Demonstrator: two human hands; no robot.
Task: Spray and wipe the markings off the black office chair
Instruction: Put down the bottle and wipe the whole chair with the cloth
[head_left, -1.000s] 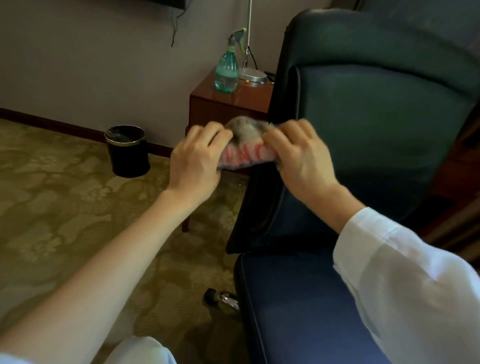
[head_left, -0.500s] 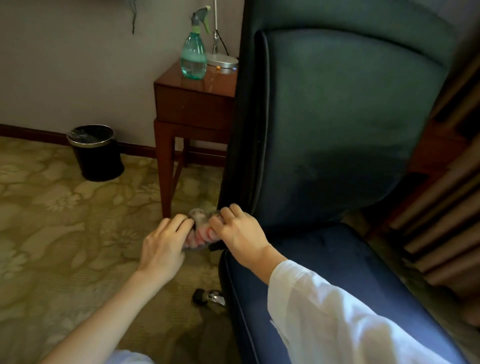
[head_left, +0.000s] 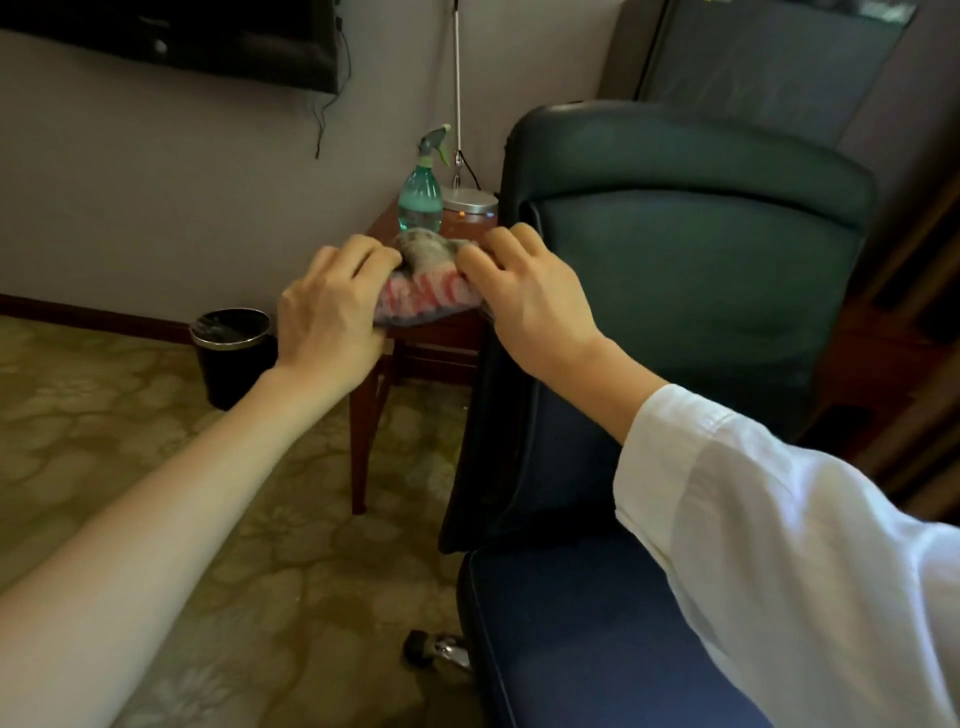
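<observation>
hands are meeting at the left edge of the black office chair (head_left: 691, 270), both gripping a bunched cloth (head_left: 428, 283) between them. the left hand (head_left: 332, 306) is curling its fingers over the cloth's left side, and the right hand (head_left: 524, 296) is pinching the right side, its knuckles lying just beside the backrest's left border. the cloth is showing grey on top with a pink-and-white band below; whether it is touching the upholstery cannot be told. the chair is filling the right half of the view, its backrest upright and its seat (head_left: 571, 623) lying near, under the right arm's white sleeve (head_left: 779, 545). a green spray bottle (head_left: 421, 200) is standing on a wooden side table (head_left: 431, 338) beyond the hands, just left of the chair, beside a round silver lamp base (head_left: 470, 200). a black waste bin (head_left: 234, 353) is standing on the patterned carpet (head_left: 104, 415) further left, by the wall. a chair caster (head_left: 436, 649) is showing near the seat's left edge.
</observation>
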